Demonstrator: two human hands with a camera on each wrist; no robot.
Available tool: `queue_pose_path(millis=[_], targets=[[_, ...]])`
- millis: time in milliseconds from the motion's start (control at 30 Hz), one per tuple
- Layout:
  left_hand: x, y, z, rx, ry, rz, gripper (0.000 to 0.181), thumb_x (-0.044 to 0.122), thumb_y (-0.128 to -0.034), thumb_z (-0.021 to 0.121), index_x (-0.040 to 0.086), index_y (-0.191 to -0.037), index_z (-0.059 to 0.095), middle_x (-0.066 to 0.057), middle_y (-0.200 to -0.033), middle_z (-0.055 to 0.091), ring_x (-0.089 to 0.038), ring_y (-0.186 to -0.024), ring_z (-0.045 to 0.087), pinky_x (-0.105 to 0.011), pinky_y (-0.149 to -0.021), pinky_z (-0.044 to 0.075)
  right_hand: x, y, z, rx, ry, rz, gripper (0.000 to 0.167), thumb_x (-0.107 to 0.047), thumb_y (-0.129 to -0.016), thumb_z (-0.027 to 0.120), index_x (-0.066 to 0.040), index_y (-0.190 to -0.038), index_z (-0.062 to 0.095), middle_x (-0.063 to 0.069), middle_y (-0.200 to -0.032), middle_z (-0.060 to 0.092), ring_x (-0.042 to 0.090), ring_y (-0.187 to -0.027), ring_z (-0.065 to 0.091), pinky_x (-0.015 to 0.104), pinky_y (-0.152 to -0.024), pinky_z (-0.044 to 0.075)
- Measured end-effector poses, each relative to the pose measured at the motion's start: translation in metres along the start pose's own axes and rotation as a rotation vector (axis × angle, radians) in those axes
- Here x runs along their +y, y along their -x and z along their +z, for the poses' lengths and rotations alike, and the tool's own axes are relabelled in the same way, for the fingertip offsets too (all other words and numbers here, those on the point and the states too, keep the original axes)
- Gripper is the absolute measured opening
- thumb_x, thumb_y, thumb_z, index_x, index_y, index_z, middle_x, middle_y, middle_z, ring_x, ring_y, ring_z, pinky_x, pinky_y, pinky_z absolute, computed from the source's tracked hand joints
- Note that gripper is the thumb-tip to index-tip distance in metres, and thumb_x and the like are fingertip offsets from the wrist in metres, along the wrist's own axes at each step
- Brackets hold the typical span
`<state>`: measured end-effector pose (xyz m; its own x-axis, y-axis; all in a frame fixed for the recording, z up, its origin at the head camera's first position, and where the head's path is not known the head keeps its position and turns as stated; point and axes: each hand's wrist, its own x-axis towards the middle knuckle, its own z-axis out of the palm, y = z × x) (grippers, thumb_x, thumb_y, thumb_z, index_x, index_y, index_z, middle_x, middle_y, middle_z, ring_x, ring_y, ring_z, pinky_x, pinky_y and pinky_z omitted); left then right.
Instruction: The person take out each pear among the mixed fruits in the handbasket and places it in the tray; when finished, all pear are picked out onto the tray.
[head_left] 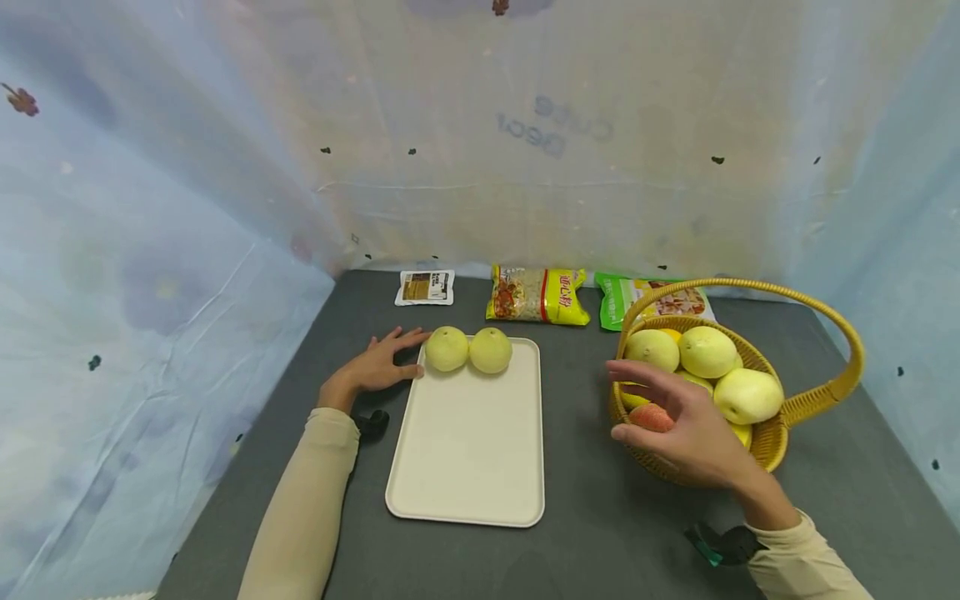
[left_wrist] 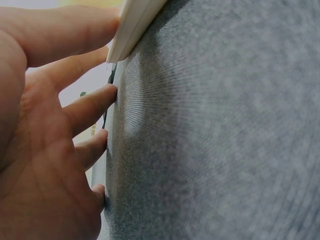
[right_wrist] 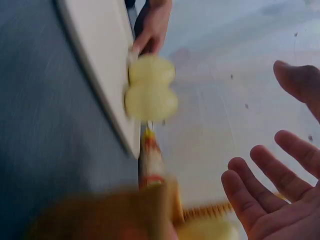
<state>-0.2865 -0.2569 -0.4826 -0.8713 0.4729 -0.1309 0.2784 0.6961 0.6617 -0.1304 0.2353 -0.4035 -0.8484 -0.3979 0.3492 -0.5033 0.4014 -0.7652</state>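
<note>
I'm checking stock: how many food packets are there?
3, at the back, left to right: white packet, yellow packet, green packet partly behind the basket. The basket could hide more.

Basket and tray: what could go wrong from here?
The basket is heaped with fruit, so lifting one piece might send the pale one by its right rim rolling out. The right hand, open at the basket, could bump the arched handle and tip it. On the tray, two round green fruits sit at the far end; a push from the left hand at the edge might set them rolling.
</note>
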Motion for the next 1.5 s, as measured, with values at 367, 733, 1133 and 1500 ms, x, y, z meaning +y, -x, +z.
queue_pose_path(millis=[367, 733, 1133, 1500], targets=[[0.000, 0.001, 0.001, 0.002, 0.003, 0.001, 0.075, 0.030, -0.1066, 0.074, 0.012, -0.171, 0.040, -0.020, -0.181, 0.024, -0.053, -0.168, 0.001, -0.079, -0.128, -0.012, 0.012, 0.040, -0.081, 0.075, 0.297, -0.007, 0.075, 0.006, -0.077, 0.096, -0.013, -0.145, 0.071, -0.020, -0.144, 0.068, -0.014, -0.121, 0.065, 0.004, -0.099, 0.050], [0.000, 0.001, 0.004, 0.006, 0.000, 0.003, 0.075, 0.031, -0.1066, 0.074, 0.012, -0.171, 0.040, -0.020, -0.180, 0.027, -0.053, -0.169, 0.002, -0.079, -0.128, -0.012, 0.021, 0.035, -0.116, 0.077, 0.837, 0.077, 0.047, -0.021, -0.091, 0.090, 0.000, -0.130, 0.075, 0.031, -0.128, 0.072, 0.048, -0.093, 0.075, 0.054, -0.068, 0.062], [-0.002, 0.000, 0.004, 0.004, 0.008, 0.007, 0.075, 0.032, -0.1067, 0.074, 0.011, -0.171, 0.040, -0.021, -0.180, 0.026, -0.054, -0.168, 0.002, -0.080, -0.128, -0.011, 0.030, 0.020, -0.115, -0.226, 0.877, 0.382, 0.058, -0.014, -0.097, 0.079, 0.021, -0.139, 0.058, 0.050, -0.136, 0.056, 0.070, -0.115, 0.060, 0.076, -0.081, 0.055], [-0.001, 0.001, 0.002, 0.010, 0.006, 0.007, 0.075, 0.030, -0.1071, 0.073, 0.010, -0.171, 0.040, -0.021, -0.180, 0.026, -0.054, -0.168, 0.002, -0.080, -0.128, -0.011, 0.026, 0.018, -0.109, -0.212, 0.880, 0.413, 0.068, -0.023, -0.095, 0.084, 0.023, -0.133, 0.053, 0.051, -0.116, 0.055, 0.066, -0.091, 0.059, 0.068, -0.069, 0.053]])
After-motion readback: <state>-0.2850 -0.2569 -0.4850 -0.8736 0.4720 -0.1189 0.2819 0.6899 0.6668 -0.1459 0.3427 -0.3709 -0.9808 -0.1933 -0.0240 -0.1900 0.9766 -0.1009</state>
